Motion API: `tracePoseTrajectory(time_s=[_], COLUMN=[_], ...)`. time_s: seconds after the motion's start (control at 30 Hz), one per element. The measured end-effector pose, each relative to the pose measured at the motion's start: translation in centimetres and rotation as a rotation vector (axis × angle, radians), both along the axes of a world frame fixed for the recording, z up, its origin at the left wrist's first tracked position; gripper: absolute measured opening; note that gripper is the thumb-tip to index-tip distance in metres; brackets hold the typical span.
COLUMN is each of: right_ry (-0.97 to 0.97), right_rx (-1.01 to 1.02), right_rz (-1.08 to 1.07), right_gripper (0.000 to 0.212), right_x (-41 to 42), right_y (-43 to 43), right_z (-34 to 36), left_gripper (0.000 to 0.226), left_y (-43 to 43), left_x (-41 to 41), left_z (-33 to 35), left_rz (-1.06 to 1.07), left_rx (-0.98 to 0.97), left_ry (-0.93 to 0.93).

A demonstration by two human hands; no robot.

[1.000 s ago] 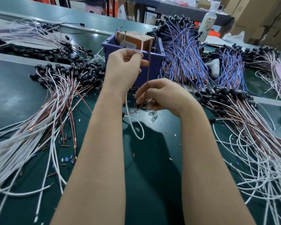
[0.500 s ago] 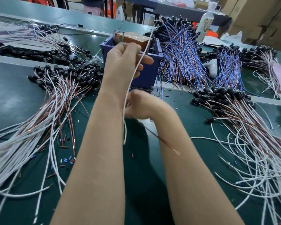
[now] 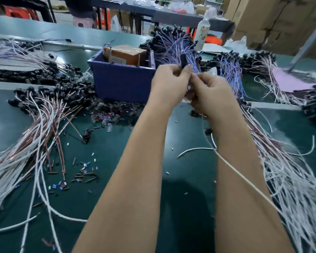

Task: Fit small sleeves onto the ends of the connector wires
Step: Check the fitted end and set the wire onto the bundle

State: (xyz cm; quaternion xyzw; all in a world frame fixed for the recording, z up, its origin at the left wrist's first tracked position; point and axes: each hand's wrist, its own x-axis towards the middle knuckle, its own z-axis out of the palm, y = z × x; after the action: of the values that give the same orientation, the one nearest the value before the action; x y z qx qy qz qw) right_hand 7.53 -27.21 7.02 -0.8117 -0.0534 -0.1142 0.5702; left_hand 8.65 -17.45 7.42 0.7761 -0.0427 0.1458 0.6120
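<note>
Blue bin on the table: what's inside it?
A brown box sits inside the blue bin, poking above its rim. Anything lower is hidden by the front wall.

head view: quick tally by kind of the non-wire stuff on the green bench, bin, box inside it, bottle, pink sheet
blue bin: 1
brown box in the bin: 1
white bottle: 1
pink sheet: 1
total: 4

The mat (image 3: 190, 161) looks matt green, rubbery. Wires (image 3: 290, 189) wear smooth white or coppery-brown plastic jackets; connectors (image 3: 71, 88) are glossy black plastic. The bin (image 3: 122, 83) is blue plastic, and the box (image 3: 126, 53) is brown cardboard.
</note>
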Motion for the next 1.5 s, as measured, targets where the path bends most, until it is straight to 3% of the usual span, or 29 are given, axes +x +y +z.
tracePoseTrajectory(time_s=[0.07,0.13,0.23,0.3,0.37,0.47,0.53,0.73,0.9,1.23,1.37,1.5], right_ry=[0.024,0.082,0.129,0.139,0.144,0.225,0.274,0.291,0.169,-0.058,-0.119,0.018], right_rx=[-0.078,-0.008,0.403,0.684,0.646,0.029,-0.266,-0.537,-0.511,-0.451,-0.334,-0.301], right_rz=[-0.042,-0.064,-0.079,-0.151,-0.358,-0.586,-0.679,-0.776,-0.815,-0.642,-0.311,0.149], right_gripper=[0.026,0.016,0.015,0.015,0.019,0.022,0.029,0.031,0.028,0.024,0.022,0.014], right_x=[-1.4,-3.1,-5.6,-6.1,-5.4,-3.7,-3.1,-2.9,-2.8,-2.3,-1.6,-1.2], right_y=[-3.0,-6.2,-10.8,-12.9,-14.6,-16.2,-16.7,-15.7,-13.7,-3.3,2.9,9.5], right_z=[0.4,0.2,-0.7,-1.7,-3.2,-5.8,-7.0,-8.0,-6.7,-3.1,-2.6,-4.7], left_gripper=[0.026,0.028,0.03,0.028,0.026,0.031,0.031,0.026,0.023,0.012,0.014,0.016], left_y=[-2.1,-4.2,-7.4,-10.1,-13.3,-17.4,-18.9,-19.6,-17.5,-5.3,1.2,6.8], left_x=[0.2,0.7,1.3,1.3,1.3,0.8,0.2,0.4,0.6,1.5,1.2,0.3], left_z=[0.4,0.7,1.2,0.9,-0.6,-3.8,-5.6,-6.9,-5.9,-3.9,-3.5,-3.2], left_rz=[-0.017,-0.026,-0.112,-0.189,-0.271,-0.392,-0.438,-0.404,-0.34,0.058,0.246,0.444], left_rx=[-0.125,-0.352,-0.809,-0.962,-0.807,-0.441,-0.28,-0.358,-0.436,-0.583,-0.662,-0.64], left_ry=[-0.005,0.064,0.233,0.325,0.424,0.543,0.588,0.593,0.551,0.297,0.197,0.1])
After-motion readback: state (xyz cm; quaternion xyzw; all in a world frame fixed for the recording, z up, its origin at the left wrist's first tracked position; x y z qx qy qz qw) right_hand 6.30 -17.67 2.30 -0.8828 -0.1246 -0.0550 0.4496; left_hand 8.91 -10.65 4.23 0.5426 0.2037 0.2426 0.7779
